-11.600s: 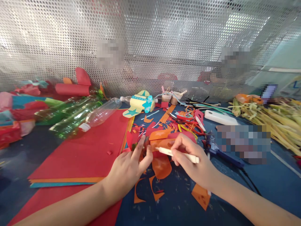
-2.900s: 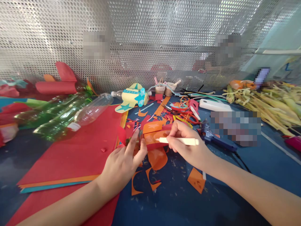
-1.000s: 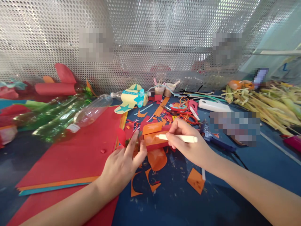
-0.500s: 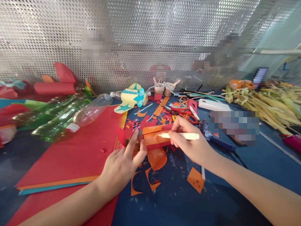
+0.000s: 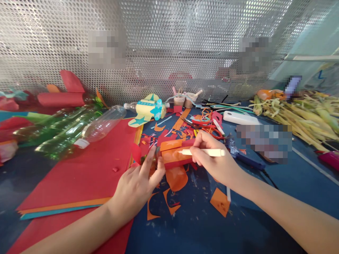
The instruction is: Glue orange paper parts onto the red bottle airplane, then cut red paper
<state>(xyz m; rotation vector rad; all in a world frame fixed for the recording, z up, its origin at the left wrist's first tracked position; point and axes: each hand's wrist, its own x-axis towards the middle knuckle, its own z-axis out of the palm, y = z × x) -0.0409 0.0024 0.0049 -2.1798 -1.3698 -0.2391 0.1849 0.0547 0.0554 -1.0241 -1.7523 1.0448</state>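
A perforated metal screen stands behind a blue table. On the table, between the hands, lies a red-and-orange paper craft. The right hand has its fingers closed on a white marker, its tip at the orange panel. The left hand, thumb and forefinger apart, rests at the craft's left end. Around lie orange scraps, red sheets, a glue gun and, farther back, a clear bottle.
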